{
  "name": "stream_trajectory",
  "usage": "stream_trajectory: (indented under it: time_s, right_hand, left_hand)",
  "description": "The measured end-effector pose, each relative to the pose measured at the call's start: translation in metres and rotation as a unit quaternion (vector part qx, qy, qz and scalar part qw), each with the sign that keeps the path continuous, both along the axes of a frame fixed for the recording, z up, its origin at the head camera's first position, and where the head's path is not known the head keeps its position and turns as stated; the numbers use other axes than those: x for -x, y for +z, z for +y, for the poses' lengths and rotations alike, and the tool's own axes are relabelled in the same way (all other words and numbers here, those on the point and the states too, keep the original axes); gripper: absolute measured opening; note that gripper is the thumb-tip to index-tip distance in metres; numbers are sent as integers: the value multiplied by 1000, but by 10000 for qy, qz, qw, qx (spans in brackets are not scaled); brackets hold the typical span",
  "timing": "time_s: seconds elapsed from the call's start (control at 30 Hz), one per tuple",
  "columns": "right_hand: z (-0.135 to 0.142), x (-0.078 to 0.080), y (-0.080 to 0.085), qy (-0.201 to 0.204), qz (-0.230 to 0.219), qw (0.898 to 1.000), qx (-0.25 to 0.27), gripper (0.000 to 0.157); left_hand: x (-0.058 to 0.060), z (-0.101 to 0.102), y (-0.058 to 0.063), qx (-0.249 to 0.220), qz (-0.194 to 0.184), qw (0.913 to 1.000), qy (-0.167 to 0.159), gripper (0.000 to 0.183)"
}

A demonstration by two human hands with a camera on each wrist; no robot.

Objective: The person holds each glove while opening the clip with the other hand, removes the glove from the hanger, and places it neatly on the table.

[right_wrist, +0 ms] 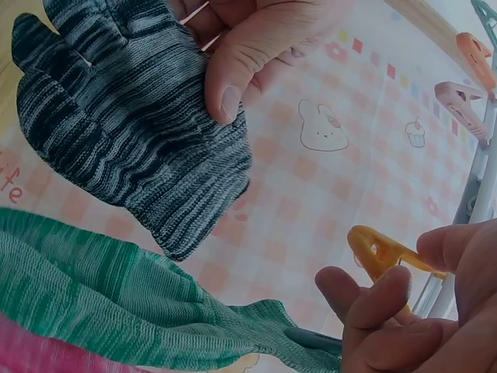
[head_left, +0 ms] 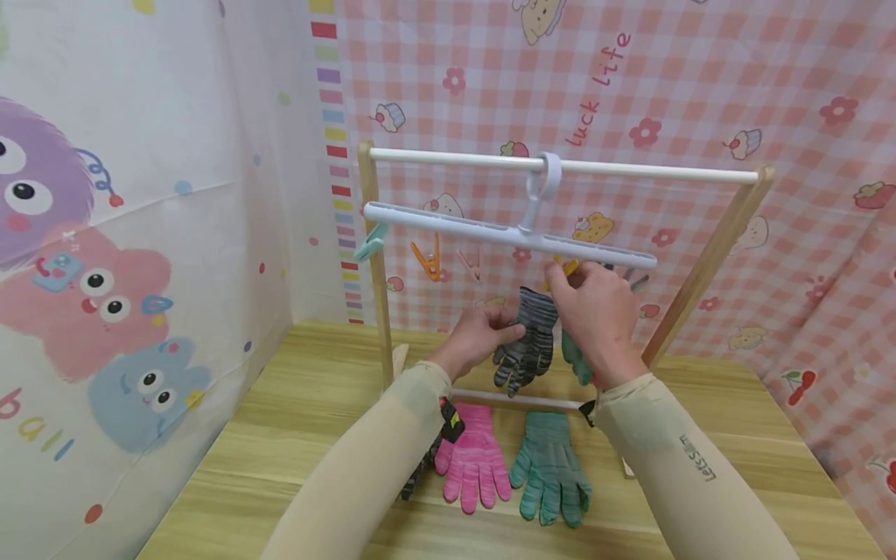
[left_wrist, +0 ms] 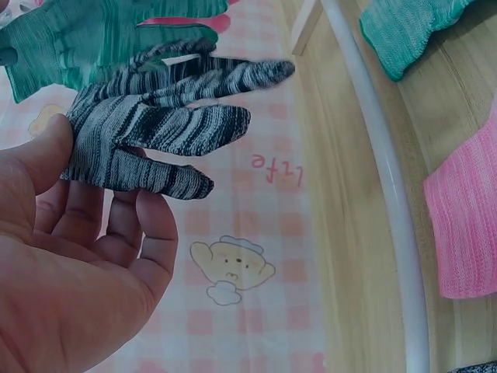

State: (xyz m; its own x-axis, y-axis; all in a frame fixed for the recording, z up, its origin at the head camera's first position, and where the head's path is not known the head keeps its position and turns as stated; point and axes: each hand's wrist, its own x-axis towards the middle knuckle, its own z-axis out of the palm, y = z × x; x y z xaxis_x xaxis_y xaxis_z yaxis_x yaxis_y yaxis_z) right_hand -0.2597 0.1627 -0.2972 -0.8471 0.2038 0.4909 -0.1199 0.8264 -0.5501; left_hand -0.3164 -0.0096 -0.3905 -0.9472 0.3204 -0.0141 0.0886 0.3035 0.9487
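Observation:
My left hand [head_left: 483, 334] holds a black-and-grey striped glove [head_left: 537, 327] between thumb and fingers; its fingers hang downward. With my right hand [head_left: 598, 311] I pinch a yellow clothespin [right_wrist: 377, 245] under the right part of the white hanger [head_left: 455, 223]. In the right wrist view the glove's cuff is near that clothespin but apart from it. A green glove [right_wrist: 116, 287] hangs from a dark clothespin [right_wrist: 311, 339] beside my right hand, with a pink glove [right_wrist: 46, 350] partly hidden behind it.
The hanger hooks over the white rail [head_left: 448, 159] of a wooden-sided rack [head_left: 707, 268]. Mint [head_left: 371, 243], orange [head_left: 428, 260] and pale pink [head_left: 472, 264] clothespins hang at its left. On the table lie a pink glove [head_left: 472, 459], a green one [head_left: 551, 467] and a striped one [head_left: 420, 470], partly covered by my sleeve.

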Motion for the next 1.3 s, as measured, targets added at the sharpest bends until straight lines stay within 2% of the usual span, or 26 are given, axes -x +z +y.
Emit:
stream_trajectory:
  time_s: [0.13, 0.37, 0.6, 0.73, 0.97, 1.2, 1.3]
  right_hand:
    - [1, 0, 1, 29, -141, 9999, 54, 63]
    - [2, -1, 2, 238, -330, 9990, 160, 61]
    - [6, -4, 0, 414, -474, 9976, 273, 69]
    - [10, -12, -5, 513, -583, 9967, 240, 74]
    - [18, -33, -23, 762, -659, 9949, 37, 70]
    - [31, -59, -44, 1023, -856, 9909, 153, 65]
    - [37, -69, -53, 1122, -1087, 9876, 168, 65]
  left_hand:
    - [0, 0, -1, 34, -25, 10000, 13, 34]
    - [0, -2, 1, 51, -55, 10000, -31, 43]
    - [-4, -7, -1, -21, -150, 9998, -91, 46]
    - [-8, -14, -4, -117, -43, 9997, -201, 43]
    - [-26, -40, -11, -58, -81, 9997, -225, 40]
    - [-52, -67, -15, 50, -182, 9998, -54, 29]
    - [-63, -79, -20, 15, -203, 9998, -76, 27]
